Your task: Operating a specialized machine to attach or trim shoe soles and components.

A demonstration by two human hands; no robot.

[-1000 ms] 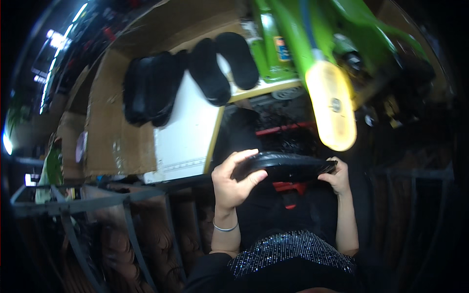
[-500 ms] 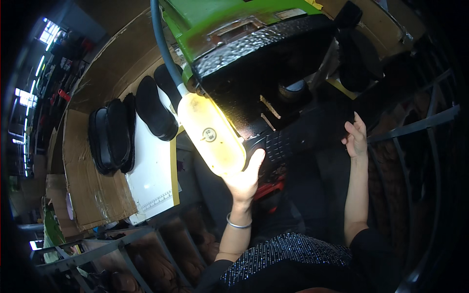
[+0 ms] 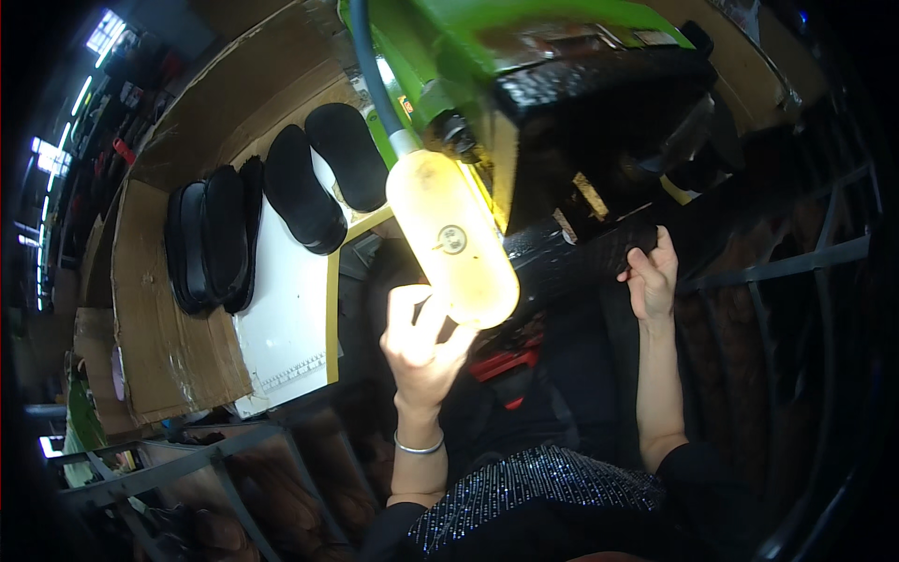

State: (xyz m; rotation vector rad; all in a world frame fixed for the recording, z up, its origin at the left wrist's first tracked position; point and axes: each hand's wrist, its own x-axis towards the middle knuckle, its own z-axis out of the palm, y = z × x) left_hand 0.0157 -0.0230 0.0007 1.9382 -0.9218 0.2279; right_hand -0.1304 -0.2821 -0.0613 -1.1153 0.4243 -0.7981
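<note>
My left hand (image 3: 420, 354), with a silver bangle on its wrist, is at the lower end of a glowing yellow lamp (image 3: 452, 242). Its fingers are bent and apart, some tips hidden by the lamp; I see nothing held. To the right, my right hand (image 3: 653, 284) is raised beside the machine's dark underside with its fingers curled. Whatever lies against those fingers is too dark to make out. Above both hands stands a green machine (image 3: 440, 47) with a black front block (image 3: 609, 98). Black shoe soles (image 3: 302, 187) lie left of the lamp.
A cardboard box (image 3: 178, 361) with a white board (image 3: 281, 323) inside holds several black soles. Metal racks (image 3: 243, 440) with brown items flank me at lower left, and another rail (image 3: 777, 260) runs at right. A grey cable (image 3: 372, 70) leads to the lamp. Something red (image 3: 506, 365) sits below.
My left hand has moved left and its thumb has gone from upright to bent. My right hand has shifted slightly left. The machine and lamp appear further right as the view moves.
</note>
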